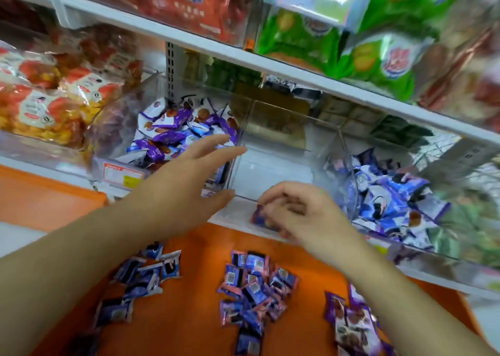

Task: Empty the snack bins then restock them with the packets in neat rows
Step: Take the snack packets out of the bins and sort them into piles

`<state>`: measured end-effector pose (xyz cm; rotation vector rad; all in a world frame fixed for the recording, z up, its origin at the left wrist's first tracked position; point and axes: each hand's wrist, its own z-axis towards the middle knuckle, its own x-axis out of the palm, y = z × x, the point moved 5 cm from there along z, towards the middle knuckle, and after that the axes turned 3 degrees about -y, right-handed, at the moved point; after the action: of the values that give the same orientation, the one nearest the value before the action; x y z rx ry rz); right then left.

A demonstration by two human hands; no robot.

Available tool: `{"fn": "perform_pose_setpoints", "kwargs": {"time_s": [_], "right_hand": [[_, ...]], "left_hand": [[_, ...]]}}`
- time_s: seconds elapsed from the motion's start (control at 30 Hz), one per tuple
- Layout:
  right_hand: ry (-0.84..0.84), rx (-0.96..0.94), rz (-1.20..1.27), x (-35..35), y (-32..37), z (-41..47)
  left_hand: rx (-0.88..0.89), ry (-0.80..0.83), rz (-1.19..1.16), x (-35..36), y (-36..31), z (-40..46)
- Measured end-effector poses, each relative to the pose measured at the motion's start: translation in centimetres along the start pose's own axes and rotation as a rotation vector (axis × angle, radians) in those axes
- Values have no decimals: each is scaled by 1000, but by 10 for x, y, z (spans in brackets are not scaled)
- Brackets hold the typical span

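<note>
Clear plastic bins line the shelf [243, 55]: left bin [121, 128] heaped with purple packets, middle bin [270, 166] bare, right bin [405, 220] full. Loose packets [254, 288] lie on the orange table [189, 315]. Left hand [189, 177] spread open; right hand [303, 215] pinches one packet [261, 217] at the middle bin's front.

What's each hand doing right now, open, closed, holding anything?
Left hand: open, fingers spread, reaching toward the empty middle bin, holding nothing.
Right hand: closed on a small snack packet at the bin's front edge.

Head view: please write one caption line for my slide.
Right hand carries a snack packet toward the empty middle bin; left hand open.
</note>
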<state>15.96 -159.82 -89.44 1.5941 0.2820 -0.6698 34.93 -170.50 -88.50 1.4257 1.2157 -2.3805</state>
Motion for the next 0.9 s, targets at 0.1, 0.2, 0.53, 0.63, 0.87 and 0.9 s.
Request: {"fn": "perform_pose_setpoints", "kwargs": {"time_s": [0.1,0.2,0.53,0.63,0.87,0.9], "right_hand": [[-74,36,-235,-45,-13,43],[114,220,-503,-55,-39,77],[645,499,-768,-6,-60,96],[623,436,-830,-5,-55,100],[420,383,-532,6,-61,108],[408,386,-492,7,-61,108]], "left_hand": [[-71,87,38,18,-2,13],[-137,174,36,35,3,16],[-205,291,85,46,3,15],[-221,304,90,45,1,15],[-229,309,86,44,2,13],[-230,311,84,44,1,14]]}}
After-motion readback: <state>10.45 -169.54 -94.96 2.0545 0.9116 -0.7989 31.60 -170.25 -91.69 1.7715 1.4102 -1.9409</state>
